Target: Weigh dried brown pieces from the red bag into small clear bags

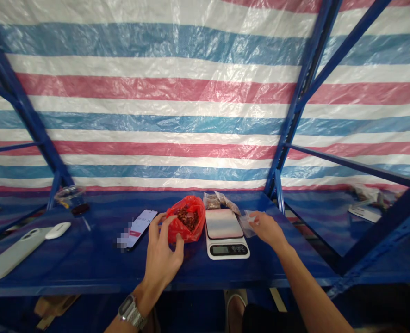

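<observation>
A red plastic bag (pixel 200 217), its mouth spread wide, holds small reddish-brown dried pieces (pixel 188 217). My left hand (pixel 163 252) is at the bag's near left side, fingers apart and curved, with the thumb by the rim. To the right of the bag lies a white kitchen scale (pixel 224 226) with a bare platform; its display is too small to read. My right hand (pixel 268 230) pinches a small clear plastic bag (pixel 248 226) beside the scale. Behind the scale lie filled clear bags (pixel 212 201) with brownish contents.
A lit phone (pixel 141 226) lies left of the red bag. Further left are a pale phone (pixel 15 252), a white earbud case (pixel 58 230) and a clear plastic container (pixel 73 201). Blue shelf posts (pixel 291 120) frame the table (pixel 114 273), with striped sheeting behind.
</observation>
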Demonstrator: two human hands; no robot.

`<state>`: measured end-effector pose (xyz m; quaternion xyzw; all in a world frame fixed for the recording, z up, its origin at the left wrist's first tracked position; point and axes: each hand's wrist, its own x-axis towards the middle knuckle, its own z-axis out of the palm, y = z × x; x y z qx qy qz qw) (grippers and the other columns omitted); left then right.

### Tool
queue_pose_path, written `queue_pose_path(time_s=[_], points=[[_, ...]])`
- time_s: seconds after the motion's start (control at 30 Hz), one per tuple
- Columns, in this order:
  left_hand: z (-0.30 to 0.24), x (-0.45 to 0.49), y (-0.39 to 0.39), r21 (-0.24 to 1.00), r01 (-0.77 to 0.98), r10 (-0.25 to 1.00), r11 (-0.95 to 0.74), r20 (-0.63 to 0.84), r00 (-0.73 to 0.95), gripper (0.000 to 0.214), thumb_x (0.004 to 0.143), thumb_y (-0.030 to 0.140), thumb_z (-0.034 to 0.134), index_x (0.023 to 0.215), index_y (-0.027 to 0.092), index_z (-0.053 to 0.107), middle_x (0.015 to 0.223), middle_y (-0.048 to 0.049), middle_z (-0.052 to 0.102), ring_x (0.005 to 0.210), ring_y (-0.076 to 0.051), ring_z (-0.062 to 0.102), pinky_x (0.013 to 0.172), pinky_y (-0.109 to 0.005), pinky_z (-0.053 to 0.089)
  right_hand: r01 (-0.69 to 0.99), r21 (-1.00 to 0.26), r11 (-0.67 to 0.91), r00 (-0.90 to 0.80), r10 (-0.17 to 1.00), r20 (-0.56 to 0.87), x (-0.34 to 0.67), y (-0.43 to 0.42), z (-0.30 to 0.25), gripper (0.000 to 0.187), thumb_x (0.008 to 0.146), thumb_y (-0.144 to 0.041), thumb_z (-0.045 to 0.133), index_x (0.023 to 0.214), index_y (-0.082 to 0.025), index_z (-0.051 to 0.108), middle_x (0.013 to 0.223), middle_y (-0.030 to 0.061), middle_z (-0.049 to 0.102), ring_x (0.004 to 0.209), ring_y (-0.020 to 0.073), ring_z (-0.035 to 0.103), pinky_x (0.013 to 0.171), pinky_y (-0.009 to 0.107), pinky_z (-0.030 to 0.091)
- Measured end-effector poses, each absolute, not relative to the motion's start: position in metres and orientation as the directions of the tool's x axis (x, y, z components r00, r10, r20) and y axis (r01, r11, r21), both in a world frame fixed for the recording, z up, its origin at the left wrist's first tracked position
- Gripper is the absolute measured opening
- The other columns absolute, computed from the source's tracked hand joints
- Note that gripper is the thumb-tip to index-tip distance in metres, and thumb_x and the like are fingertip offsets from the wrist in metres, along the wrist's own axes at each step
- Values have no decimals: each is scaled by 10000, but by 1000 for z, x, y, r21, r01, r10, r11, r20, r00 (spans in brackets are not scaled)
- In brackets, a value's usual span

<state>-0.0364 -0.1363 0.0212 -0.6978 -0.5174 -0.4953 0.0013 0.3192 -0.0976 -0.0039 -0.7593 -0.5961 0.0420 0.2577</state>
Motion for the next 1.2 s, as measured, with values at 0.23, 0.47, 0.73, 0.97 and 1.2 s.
queue_pose_path(time_s=[0.23, 0.47, 0.73, 0.97, 1.2], points=[[29, 16, -151, 426, 617, 617, -662, 777, 127, 308, 929, 120, 509, 1185, 230, 641, 1271, -111, 592, 1212, -241, 629, 1080, -408, 527, 774, -606, -185, 444, 840, 311, 303, -109, 28, 285, 928, -363, 590, 1148, -263, 740, 1003, 59, 799, 865, 241, 739, 696, 299, 471], [39, 72, -126, 500, 474, 665, -725, 689, 290, 524, 967, 240, 551, 1482, 207, 458, 1457, -150, 557, 1399, -279, 528, 1197, -478, 443, 580, -768, 272, 356, 763, 539, 251, -101, 51, 383, 904, -468, 587, 1111, -181, 733, 954, 90, 785, 797, 216, 715, 785, 338, 534], [20, 69, -101, 712, 293, 770, -638, 592, 238, 702, 952, 372, 643, 1580, 227, 365, 1632, -147, 448, 1520, -280, 429, 1265, -485, 349, 287, -845, 451, 117, 859, 498, 207, -103, 58, 361, 853, -470, 676, 1100, -209, 703, 856, 38, 759, 752, 195, 708, 709, 300, 552], [32, 42, -98, 703, 320, 766, -636, 624, 153, 528, 916, 340, 716, 1405, 215, 561, 1453, -131, 629, 1358, -262, 596, 1171, -440, 454, 176, -883, 436, 109, 883, 457, 189, -95, 60, 395, 811, -440, 678, 1126, -202, 673, 840, 30, 739, 726, 190, 686, 661, 300, 539], [36, 4, -91, 623, 472, 762, -624, 620, 187, 426, 919, 368, 729, 1310, 227, 634, 1350, -110, 697, 1271, -264, 643, 1116, -433, 487, 143, -885, 442, 12, 894, 448, 166, -84, 58, 384, 826, -361, 620, 1175, -203, 651, 839, 11, 725, 730, 173, 676, 669, 291, 540]])
